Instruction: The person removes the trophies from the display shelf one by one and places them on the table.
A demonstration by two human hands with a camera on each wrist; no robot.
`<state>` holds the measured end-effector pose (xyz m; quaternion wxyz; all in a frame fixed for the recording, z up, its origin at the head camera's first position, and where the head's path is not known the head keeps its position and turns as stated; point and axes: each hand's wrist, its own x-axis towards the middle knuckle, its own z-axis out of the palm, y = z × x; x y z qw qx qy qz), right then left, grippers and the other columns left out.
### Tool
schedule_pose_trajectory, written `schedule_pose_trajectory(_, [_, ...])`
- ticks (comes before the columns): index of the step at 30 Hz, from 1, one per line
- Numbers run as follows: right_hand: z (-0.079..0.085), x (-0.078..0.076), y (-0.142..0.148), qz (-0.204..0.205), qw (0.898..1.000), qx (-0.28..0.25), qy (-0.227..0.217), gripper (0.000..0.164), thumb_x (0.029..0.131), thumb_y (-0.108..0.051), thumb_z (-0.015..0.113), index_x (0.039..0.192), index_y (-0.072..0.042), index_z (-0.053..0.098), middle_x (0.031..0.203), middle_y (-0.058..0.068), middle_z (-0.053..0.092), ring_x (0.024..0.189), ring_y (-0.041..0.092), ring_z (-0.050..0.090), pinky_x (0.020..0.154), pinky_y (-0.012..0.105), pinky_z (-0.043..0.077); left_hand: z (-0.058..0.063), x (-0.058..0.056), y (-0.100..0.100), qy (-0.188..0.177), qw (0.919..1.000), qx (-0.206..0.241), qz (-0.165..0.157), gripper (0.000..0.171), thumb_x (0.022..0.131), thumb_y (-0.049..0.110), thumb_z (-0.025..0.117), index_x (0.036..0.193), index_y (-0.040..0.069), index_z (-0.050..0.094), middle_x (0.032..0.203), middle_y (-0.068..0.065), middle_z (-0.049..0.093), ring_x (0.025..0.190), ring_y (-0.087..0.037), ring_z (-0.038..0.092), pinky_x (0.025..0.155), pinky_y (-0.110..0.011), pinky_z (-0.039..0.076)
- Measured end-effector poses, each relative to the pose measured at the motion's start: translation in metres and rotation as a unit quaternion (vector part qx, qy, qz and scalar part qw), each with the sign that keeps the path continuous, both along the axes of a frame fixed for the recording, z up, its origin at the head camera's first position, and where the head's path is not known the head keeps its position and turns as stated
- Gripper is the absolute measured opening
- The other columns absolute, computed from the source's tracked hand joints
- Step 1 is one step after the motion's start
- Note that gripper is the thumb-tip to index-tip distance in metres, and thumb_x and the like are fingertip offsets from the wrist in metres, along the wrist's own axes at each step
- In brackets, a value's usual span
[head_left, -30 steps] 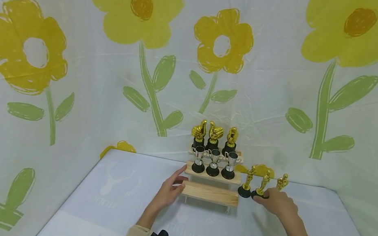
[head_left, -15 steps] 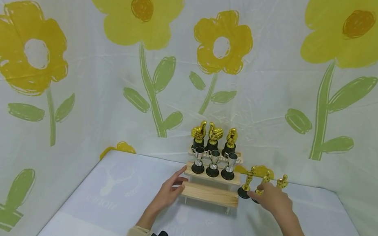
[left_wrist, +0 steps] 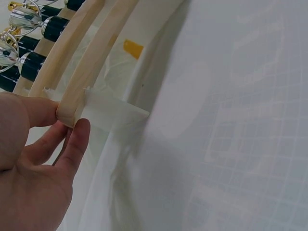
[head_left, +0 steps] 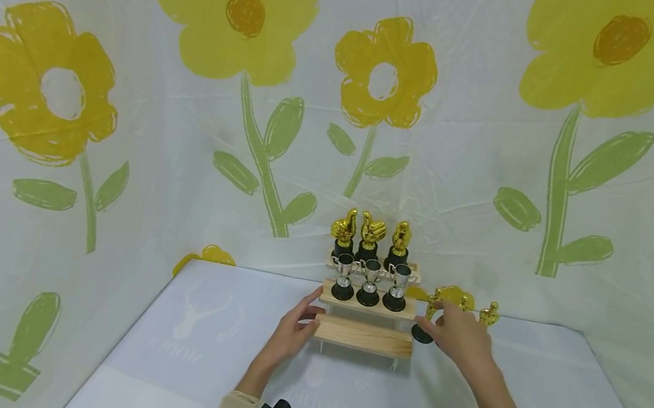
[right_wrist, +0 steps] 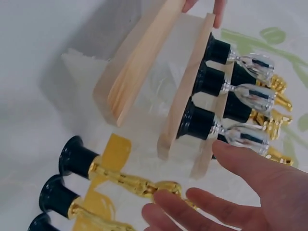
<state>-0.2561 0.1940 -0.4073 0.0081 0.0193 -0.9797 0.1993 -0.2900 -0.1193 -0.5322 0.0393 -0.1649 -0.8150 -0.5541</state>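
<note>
A tiered wooden display stand (head_left: 364, 336) bears silver cup trophies (head_left: 370, 283) on its middle shelf and gold hand-shaped trophies (head_left: 371, 232) on top; its lowest shelf is bare. My left hand (head_left: 285, 333) pinches that lowest shelf's left end, thumb (left_wrist: 42, 111) against the wood and fingertips opposite. Right of the stand, golden figurine trophies (right_wrist: 130, 183) with round black bases stand in a row. My right hand (head_left: 463, 337) is at the figurine nearest the stand, fingers by its upper part and thumb (right_wrist: 240, 159) spread away. In the head view it partly hides the figurines behind.
The stand and trophies are near the back of a table (head_left: 200, 355) under a pale cloth. Behind hangs a white curtain (head_left: 457, 153) printed with yellow flowers. Clear supports (left_wrist: 113, 110) hold up the shelves.
My right hand has moved left from the middle figurine to the one closest to the stand. The left hand and the trophies have stayed in place.
</note>
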Motion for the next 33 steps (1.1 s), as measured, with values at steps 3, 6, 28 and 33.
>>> schedule_pose_trajectory(3, [0.002, -0.002, -0.005, 0.007, 1.000, -0.006, 0.020, 0.060, 0.090, -0.044, 0.066, 0.127, 0.003, 0.059, 0.095, 0.017, 0.072, 0.069, 0.022, 0.064, 0.050, 0.032, 0.047, 0.000, -0.001, 0.000, 0.004, 1.0000, 0.000, -0.003, 0.066, 0.096, 0.002, 0.054, 0.153, 0.026, 0.033, 0.125, -0.018, 0.065, 0.117, -0.033, 0.061, 0.094, -0.044, 0.054])
schedule_pose_trajectory(6, [0.003, -0.004, -0.011, 0.012, 0.999, -0.014, 0.035, 0.059, 0.090, -0.043, 0.066, 0.126, 0.004, 0.059, 0.099, 0.019, 0.072, 0.074, 0.025, 0.065, 0.054, 0.034, 0.050, -0.001, -0.001, -0.001, 0.014, 0.9999, 0.001, -0.009, 0.065, 0.096, 0.000, 0.054, 0.153, 0.023, 0.034, 0.126, -0.020, 0.064, 0.116, -0.036, 0.061, 0.092, -0.045, 0.055])
schedule_pose_trajectory(28, [-0.015, -0.022, -0.041, 0.019, 0.985, -0.086, 0.145, 0.055, 0.086, -0.039, 0.073, 0.123, 0.000, 0.058, 0.108, 0.021, 0.071, 0.095, 0.036, 0.069, 0.073, 0.048, 0.057, 0.000, -0.001, 0.000, 0.005, 1.0000, -0.007, -0.004, 0.066, 0.096, 0.002, 0.055, 0.153, 0.026, 0.033, 0.126, -0.019, 0.065, 0.117, -0.033, 0.061, 0.093, -0.043, 0.054])
schedule_pose_trajectory(33, [-0.021, -0.028, -0.044, 0.015, 0.981, -0.117, 0.151, 0.050, 0.086, -0.035, 0.075, 0.117, 0.000, 0.059, 0.101, 0.021, 0.072, 0.092, 0.035, 0.069, 0.076, 0.048, 0.057, 0.001, 0.000, -0.001, 0.004, 0.9999, -0.010, -0.005, 0.066, 0.096, 0.001, 0.055, 0.154, 0.026, 0.032, 0.126, -0.020, 0.064, 0.117, -0.033, 0.061, 0.092, -0.042, 0.054])
